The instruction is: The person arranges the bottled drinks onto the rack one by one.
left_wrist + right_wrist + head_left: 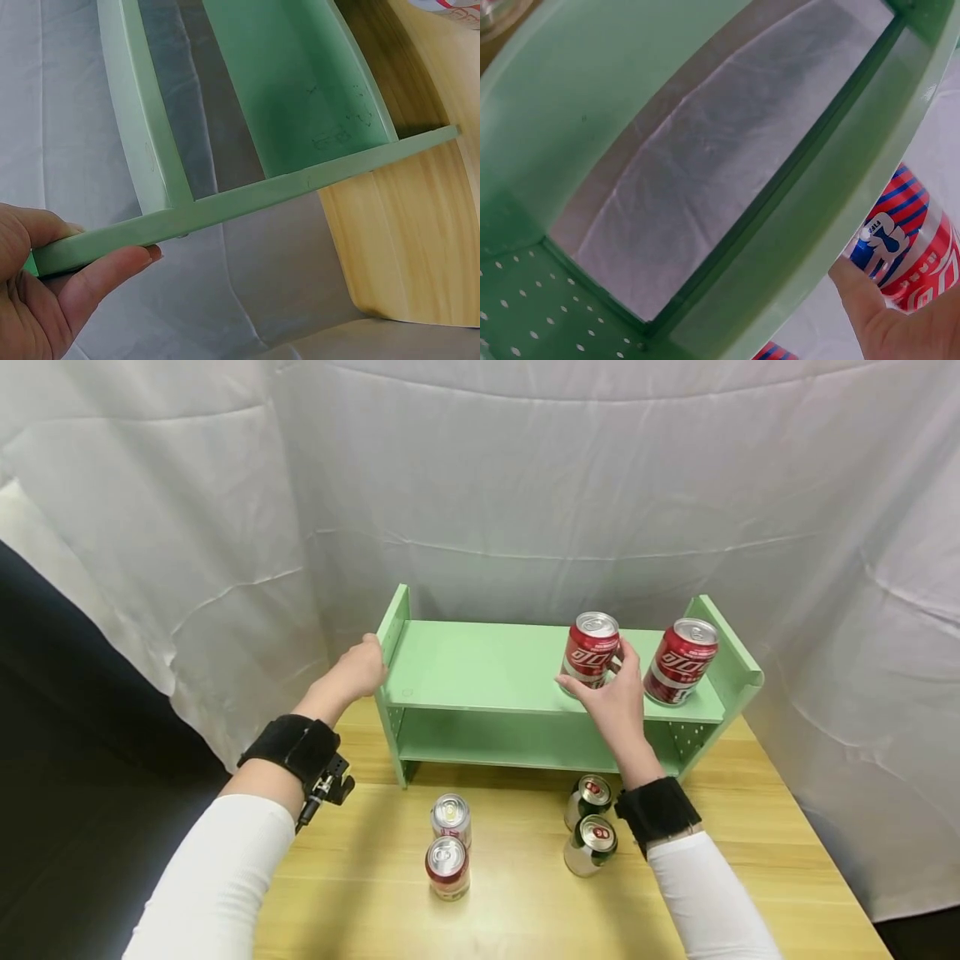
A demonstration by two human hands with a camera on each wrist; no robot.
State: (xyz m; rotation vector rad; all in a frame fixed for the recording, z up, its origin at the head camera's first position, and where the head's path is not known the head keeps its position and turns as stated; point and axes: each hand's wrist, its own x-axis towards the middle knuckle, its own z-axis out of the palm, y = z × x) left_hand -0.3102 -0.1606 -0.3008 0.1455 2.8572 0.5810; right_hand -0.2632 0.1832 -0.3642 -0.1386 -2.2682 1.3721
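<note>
Left hand (360, 667) grips the green shelf's (480, 664) end panel at nine o'clock, while right hand (617, 700), fingers curled round the red can (591, 649) on top, seemingly seats it; letting go cleanly comes next.

The shelf (480, 668) stood on the tabletop (525, 893) against the curtain (525, 485). The left hand (358, 667) gripped its left end panel, fingers (112, 266) curled under the edge. The right hand (615, 697) held a can (590, 649) on the top board; a second can (681, 660) stood just right of those fingers (870, 300). Below the right wrist, on the tabletop before the shelf, two cans (590, 835) lay together. Another two cans (450, 843) stood left of them, one behind the other.
</note>
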